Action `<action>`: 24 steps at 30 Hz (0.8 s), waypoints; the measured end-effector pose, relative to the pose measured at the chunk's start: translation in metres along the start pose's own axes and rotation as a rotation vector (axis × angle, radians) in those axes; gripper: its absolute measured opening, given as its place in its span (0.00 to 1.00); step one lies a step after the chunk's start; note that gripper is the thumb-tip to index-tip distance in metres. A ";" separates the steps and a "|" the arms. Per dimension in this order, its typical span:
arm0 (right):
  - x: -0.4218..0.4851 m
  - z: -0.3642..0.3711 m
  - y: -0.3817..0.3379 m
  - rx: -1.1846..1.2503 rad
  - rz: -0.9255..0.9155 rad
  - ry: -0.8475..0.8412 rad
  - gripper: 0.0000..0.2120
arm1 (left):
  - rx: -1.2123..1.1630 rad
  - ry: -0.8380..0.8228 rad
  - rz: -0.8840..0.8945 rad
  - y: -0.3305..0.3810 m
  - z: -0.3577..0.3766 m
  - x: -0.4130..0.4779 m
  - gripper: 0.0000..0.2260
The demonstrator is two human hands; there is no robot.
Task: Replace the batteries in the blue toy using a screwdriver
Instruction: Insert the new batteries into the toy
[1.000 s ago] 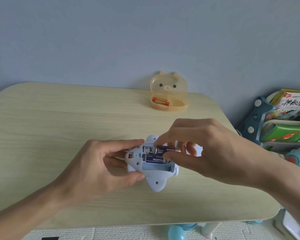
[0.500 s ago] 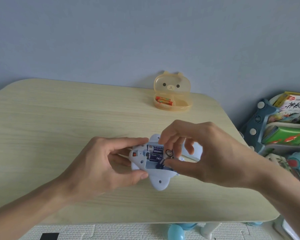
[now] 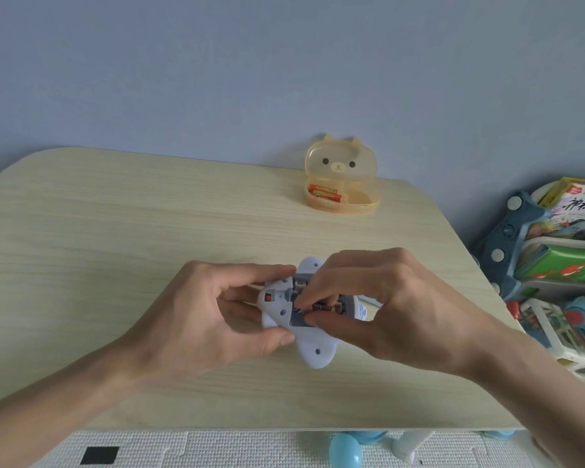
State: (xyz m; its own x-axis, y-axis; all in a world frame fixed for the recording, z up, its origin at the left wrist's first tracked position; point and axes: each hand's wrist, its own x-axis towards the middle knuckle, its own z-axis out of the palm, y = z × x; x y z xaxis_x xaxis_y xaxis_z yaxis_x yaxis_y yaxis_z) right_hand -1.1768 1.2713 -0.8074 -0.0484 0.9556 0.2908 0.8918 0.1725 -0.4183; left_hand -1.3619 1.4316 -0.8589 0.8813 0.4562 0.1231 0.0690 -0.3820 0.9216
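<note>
The toy lies belly-up on the surface, right of the middle and toward the near edge, with its compartment uncovered. The left hand grips the toy's left end, thumb on the near side and the other digits curled over the far side, much as it did a second ago. The change is on the right. A second ago two dark batteries lay side by side in the compartment, then the right hand tipped one up on end. Now its fingers are down in the compartment again, forefinger and thumb pinching a dark battery that lies lengthwise, and the near slot beside it looks bare. I can't tell from here whether this battery is coming out or being reseated, because the hand covers too much. Either way, I'd say the swap is still at the old-cells stage. At the far right of the surface a box stands open with two orange cells inside, probably the replacements. I see no screwdriver or cover.
</note>
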 end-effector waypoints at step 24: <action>-0.011 -0.001 0.028 -0.090 -0.135 -0.057 0.07 | -0.090 0.012 -0.025 -0.004 -0.002 0.003 0.29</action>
State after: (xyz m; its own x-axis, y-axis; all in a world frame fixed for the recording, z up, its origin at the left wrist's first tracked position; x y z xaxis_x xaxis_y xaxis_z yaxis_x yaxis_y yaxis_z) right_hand -1.1512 1.2658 -0.8214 -0.1937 0.9375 0.2891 0.9119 0.2807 -0.2995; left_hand -1.3601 1.4360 -0.8613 0.8740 0.4748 0.1037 0.0482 -0.2970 0.9537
